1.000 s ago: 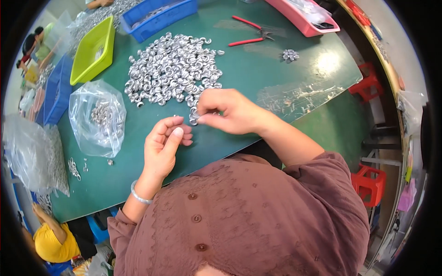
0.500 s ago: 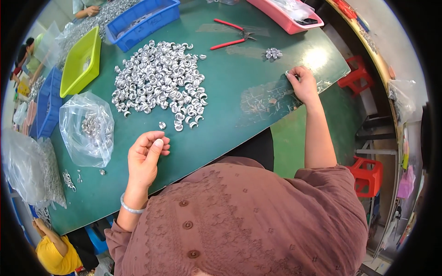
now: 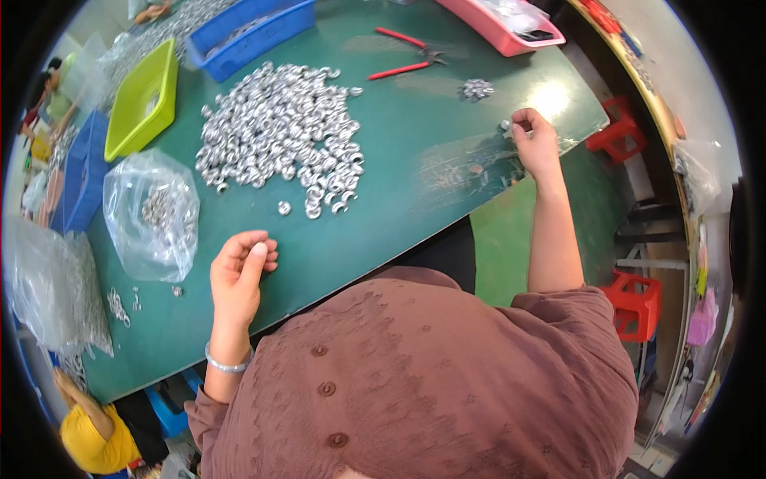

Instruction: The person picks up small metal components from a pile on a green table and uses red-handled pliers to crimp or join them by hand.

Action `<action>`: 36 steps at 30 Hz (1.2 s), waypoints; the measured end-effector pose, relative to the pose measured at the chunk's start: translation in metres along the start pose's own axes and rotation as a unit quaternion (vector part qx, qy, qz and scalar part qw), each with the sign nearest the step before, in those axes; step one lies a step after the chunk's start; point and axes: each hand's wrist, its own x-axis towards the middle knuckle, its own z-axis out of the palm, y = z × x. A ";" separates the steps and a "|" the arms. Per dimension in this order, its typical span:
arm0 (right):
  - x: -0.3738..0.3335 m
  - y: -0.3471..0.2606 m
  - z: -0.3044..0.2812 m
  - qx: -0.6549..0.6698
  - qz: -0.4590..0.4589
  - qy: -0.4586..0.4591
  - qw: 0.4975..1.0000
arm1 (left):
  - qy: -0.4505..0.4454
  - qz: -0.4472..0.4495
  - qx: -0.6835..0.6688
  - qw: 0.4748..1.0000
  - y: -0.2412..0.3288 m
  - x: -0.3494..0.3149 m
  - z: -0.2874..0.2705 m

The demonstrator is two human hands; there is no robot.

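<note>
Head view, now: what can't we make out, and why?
All head view:
- Right hand's grip: whether it touches the small silver piece beside it; too small, blurred.
- Left hand's grip: whether anything sits inside; hidden by its own curl.
- Clear bag: piece shapes inside; blurred behind creased plastic.
- Pink tray: upper part; cut off by the top edge.

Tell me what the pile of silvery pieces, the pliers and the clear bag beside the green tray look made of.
Pile of silvery pieces: probably metal or metal-coated plastic; bright, mirror-like glints.
Pliers: likely steel, going by the dark grey head; the smooth red handles look plastic- or rubber-covered.
Clear bag: almost surely thin plastic film; see-through, wrinkled, with glossy highlights.
</note>
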 end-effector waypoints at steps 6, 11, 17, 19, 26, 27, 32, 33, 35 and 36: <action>-0.026 -0.083 0.040 0.140 -0.108 -0.091 0.980 | 0.019 -0.009 0.030 0.999 -0.002 0.003 -0.004; -0.057 -0.162 0.081 0.141 -0.376 -0.211 0.891 | 0.033 0.004 0.082 0.996 -0.003 0.003 -0.006; -0.070 -0.213 0.121 0.078 -0.453 -0.230 0.858 | 0.030 0.013 0.095 0.995 -0.004 0.003 -0.004; -0.071 -0.215 0.128 0.069 -0.450 -0.239 0.858 | 0.016 0.008 0.099 0.995 -0.003 0.004 -0.003; -0.069 -0.211 0.132 0.091 -0.440 -0.241 0.860 | 0.019 0.002 0.086 0.996 -0.005 0.013 0.001; -0.069 -0.212 0.133 0.092 -0.439 -0.242 0.860 | 0.017 0.002 0.084 0.996 -0.004 0.014 0.001; -0.073 -0.217 0.134 0.077 -0.448 -0.253 0.854 | 0.021 0.004 0.081 0.996 -0.006 0.017 0.003; -0.073 -0.217 0.134 0.069 -0.453 -0.246 0.854 | 0.024 0.002 0.086 0.996 -0.006 0.017 0.003; -0.073 -0.216 0.135 0.065 -0.455 -0.257 0.850 | 0.027 -0.002 0.091 0.995 -0.004 0.017 0.003; -0.073 -0.216 0.134 0.059 -0.457 -0.267 0.846 | 0.027 -0.009 0.083 0.996 -0.003 0.018 0.003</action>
